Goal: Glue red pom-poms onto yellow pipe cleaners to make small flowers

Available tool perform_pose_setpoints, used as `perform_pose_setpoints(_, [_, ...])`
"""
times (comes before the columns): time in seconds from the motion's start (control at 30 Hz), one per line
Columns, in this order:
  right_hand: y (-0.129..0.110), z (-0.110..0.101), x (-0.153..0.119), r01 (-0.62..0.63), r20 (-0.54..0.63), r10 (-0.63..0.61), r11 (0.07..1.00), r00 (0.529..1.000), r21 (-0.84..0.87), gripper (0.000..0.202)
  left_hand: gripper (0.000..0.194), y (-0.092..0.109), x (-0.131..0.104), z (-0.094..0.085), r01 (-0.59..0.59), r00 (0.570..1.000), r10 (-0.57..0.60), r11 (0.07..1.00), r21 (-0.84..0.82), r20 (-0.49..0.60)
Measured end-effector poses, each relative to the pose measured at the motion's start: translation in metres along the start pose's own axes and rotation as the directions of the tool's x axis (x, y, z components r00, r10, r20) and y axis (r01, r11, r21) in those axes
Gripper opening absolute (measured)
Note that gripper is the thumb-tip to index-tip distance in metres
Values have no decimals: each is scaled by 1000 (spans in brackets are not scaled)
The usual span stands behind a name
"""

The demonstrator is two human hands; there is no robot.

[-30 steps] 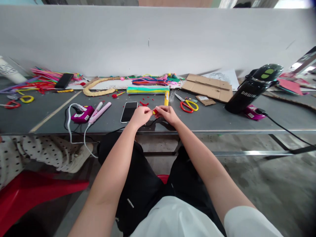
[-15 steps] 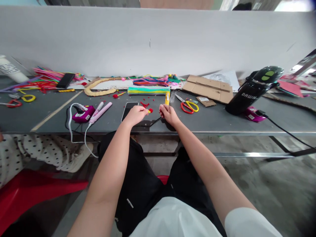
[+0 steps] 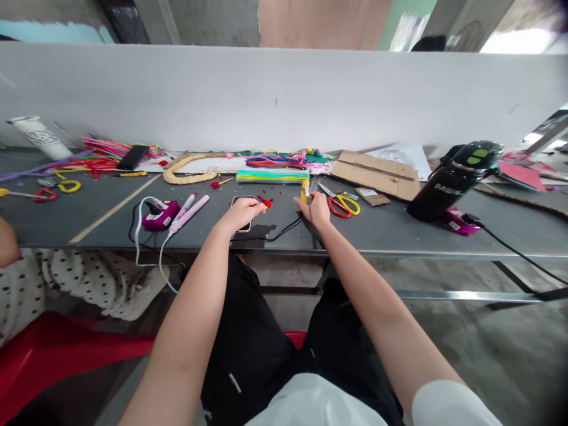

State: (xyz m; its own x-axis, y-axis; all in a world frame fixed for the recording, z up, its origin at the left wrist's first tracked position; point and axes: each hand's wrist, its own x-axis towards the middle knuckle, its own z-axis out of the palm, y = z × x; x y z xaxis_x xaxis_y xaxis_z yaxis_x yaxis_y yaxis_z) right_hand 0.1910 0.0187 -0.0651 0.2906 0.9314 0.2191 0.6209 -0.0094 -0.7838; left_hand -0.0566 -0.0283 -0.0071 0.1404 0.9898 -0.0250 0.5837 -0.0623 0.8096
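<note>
My left hand [image 3: 243,214] is closed in a pinch over the phone [image 3: 245,226]. Between its fingertips is a small piece of pipe cleaner [image 3: 267,203] with a fuzzy red end and a bit of yellow. My right hand [image 3: 316,208] wraps its thumb and fingers round a yellow corded tool [image 3: 305,190], whose exact kind I cannot make out. A black cord [image 3: 279,236] runs left from it along the table. Red fluff scraps [image 3: 265,190] lie just beyond my left hand. Red-and-yellow-handled scissors [image 3: 344,205] rest right of my right hand.
Behind my hands lie bundled pipe cleaners [image 3: 273,176] and a curved cream strip [image 3: 190,177]. Cardboard [image 3: 377,174] and a black tumbler [image 3: 448,186] are to the right. At left are a pink hair straightener [image 3: 190,213], a purple power socket [image 3: 160,215] and a seated person's arm [image 3: 6,242].
My right hand has shifted slightly right and opened out from a tighter fist, the thumb now along the yellow tool. My left hand still pinches the pipe cleaner piece. The camera has tilted up.
</note>
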Motion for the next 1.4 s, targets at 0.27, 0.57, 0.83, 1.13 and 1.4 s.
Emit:
perform_pose_setpoints(0.27, [-7, 4, 23, -130, 101, 123, 990, 987, 62, 22, 34, -8, 2, 0, -60, 998, 62, 997, -43, 25])
perform_pose_setpoints(0.57, [-12, -12, -3, -89, 309, -101, 835, 946, 544, 26, 24, -8, 10, 4, -30, 996, 25, 998, -62, -88])
perform_pose_setpoints(0.83, [-8, -9, -30, -123, 425, -196, 779, 884, 615, 21, 27, -16, 23, 10, -2, 992, -4, 999, -54, -123])
perform_pose_setpoints(1.13, [-12, -8, -34, -39, 473, -262, 843, 841, 536, 16, 28, -12, 23, 17, -44, 984, 52, 998, 48, -171])
perform_pose_setpoints(1.4, [-14, -8, -36, -23, 475, -245, 872, 845, 490, 16, 28, -12, 24, 22, -78, 984, 88, 994, 71, -153])
